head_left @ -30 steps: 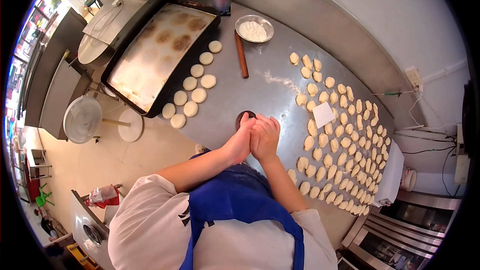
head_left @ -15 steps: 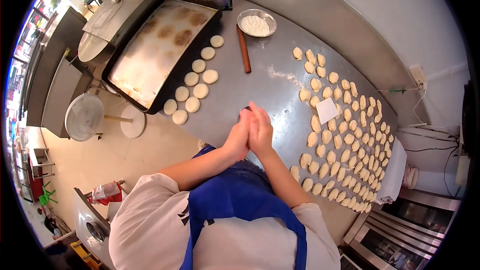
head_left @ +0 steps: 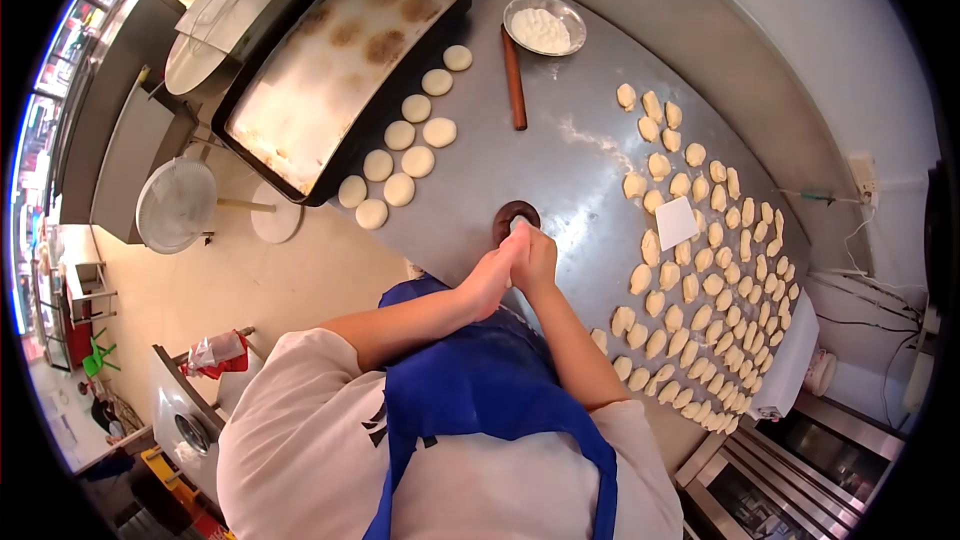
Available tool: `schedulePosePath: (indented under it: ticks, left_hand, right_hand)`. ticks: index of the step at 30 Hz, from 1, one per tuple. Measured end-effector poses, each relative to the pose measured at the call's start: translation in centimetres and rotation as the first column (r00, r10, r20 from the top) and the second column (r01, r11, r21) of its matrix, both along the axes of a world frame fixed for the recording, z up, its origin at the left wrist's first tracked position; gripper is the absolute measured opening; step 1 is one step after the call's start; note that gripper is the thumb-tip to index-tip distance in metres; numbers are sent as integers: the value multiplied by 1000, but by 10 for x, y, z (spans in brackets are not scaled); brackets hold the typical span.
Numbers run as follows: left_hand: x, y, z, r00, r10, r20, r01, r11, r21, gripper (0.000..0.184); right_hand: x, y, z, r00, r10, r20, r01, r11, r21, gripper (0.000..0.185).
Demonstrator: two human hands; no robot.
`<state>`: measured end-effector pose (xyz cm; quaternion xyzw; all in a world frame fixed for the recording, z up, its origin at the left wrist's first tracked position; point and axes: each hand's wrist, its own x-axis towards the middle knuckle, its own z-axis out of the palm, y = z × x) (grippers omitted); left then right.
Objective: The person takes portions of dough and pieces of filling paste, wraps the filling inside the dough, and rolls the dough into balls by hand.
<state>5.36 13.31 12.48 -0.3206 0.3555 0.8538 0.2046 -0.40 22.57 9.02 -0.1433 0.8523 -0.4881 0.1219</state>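
Note:
My left hand (head_left: 497,268) is seen nearly edge-on, its fingers stretched out and laid against my right hand. My right hand (head_left: 537,254) is closed, fingers curled beside the left fingertips; whatever lies between the palms is hidden. Just beyond the fingertips is a dark brown, rounded lump (head_left: 515,212), partly covered by the hands. Whether the fingers touch it, I cannot tell. Several flat, round dough pieces (head_left: 399,189) lie to the left. On the right, many small pale dough pieces (head_left: 690,287) are spread across the steel table (head_left: 470,210).
A wooden rolling pin (head_left: 513,78) lies below a metal bowl of flour (head_left: 541,31). The large griddle pan (head_left: 325,80) stands along the left table edge. A white square card (head_left: 677,223) rests among the dough pieces. A white fan (head_left: 177,205) stands on the floor at left.
The view has shifted, so the table's contents sit higher and farther right. My hands have drawn slightly toward my body, and more of the dark brown lump shows beyond them.

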Motion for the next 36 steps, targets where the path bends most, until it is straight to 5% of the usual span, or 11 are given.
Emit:
schedulePosePath:
  ticks: [2, 5, 6, 8, 12, 14, 26, 31, 32, 34, 36]
  left_hand:
    - [3, -9, -5, 989, -142, 27, 142, 990, 3, 57]
    - [5, -30, -32, 969, -246, 32, 243, 968, 64, 49]
    - [8, -32, -40, 974, -222, 37, 218, 972, 85, 46]
    - [9, -36, -45, 963, -259, 73, 262, 964, -46, 38]
    - [4, -36, -66, 815, -575, -71, 386, 630, -674, 63]
    - [-9, -34, -72, 652, -758, 19, 349, 278, -895, 77]
    - [-69, -9, -23, 211, -786, 581, 562, -388, -730, 97]
    - [-67, -9, -46, 226, -799, 557, 509, -391, -767, 92]
    - [-67, -12, -47, 228, -813, 535, 511, -368, -777, 91]
    - [-62, -21, -52, 298, -873, 386, 481, -212, -851, 90]
    - [-55, -26, -43, 458, -865, 205, 545, 90, -834, 84]
  right_hand:
    - [5, 0, 1, 935, -38, 354, 61, 997, -55, 45]
    - [-11, 14, -31, 700, 103, 706, 397, 766, -505, 54]
    - [-20, 29, -46, 812, -6, 583, 372, 776, -510, 58]
    - [-38, 49, -48, 934, -294, 205, 319, 943, -99, 41]
    - [-36, 50, -63, 909, 84, -409, 78, 928, 363, 43]
    - [-36, 40, -72, 897, 96, -432, 90, 916, 391, 45]
    - [-75, 35, -69, 824, 462, -328, -124, 712, 692, 17]
    - [-77, 49, -15, 906, 421, 52, -358, 695, 624, 21]
    - [-74, 56, -14, 946, 272, 177, -322, 856, 404, 25]
    - [-66, 73, -13, 867, 64, 494, -49, 998, -43, 32]
    - [-58, 88, -23, 795, -145, 589, 284, 947, -150, 38]
